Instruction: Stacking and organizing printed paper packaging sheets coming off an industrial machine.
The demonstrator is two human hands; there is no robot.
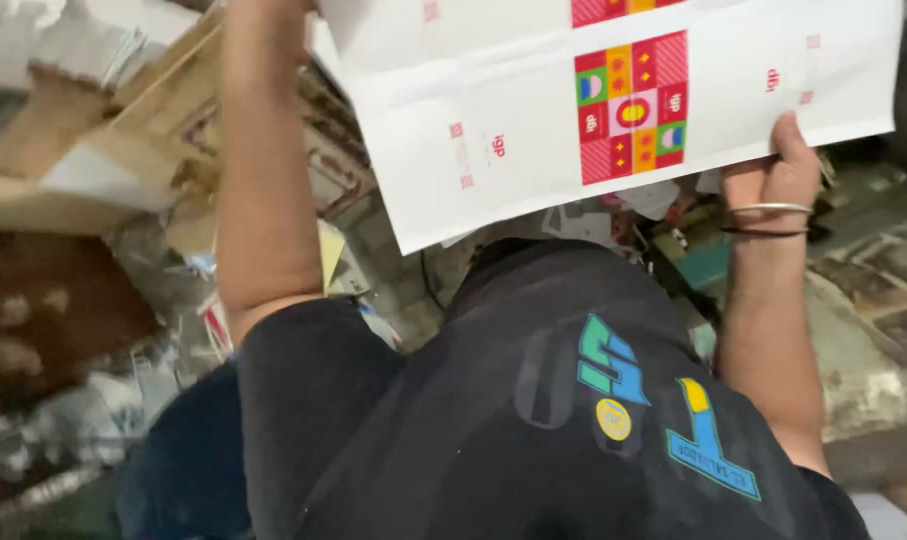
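while the large white printed sheet point(533, 120) is held up at 12 o'clock, its long axis 9-to-3, its lower right edge is pinched by the right hand point(770, 172); left hand is out of frame.
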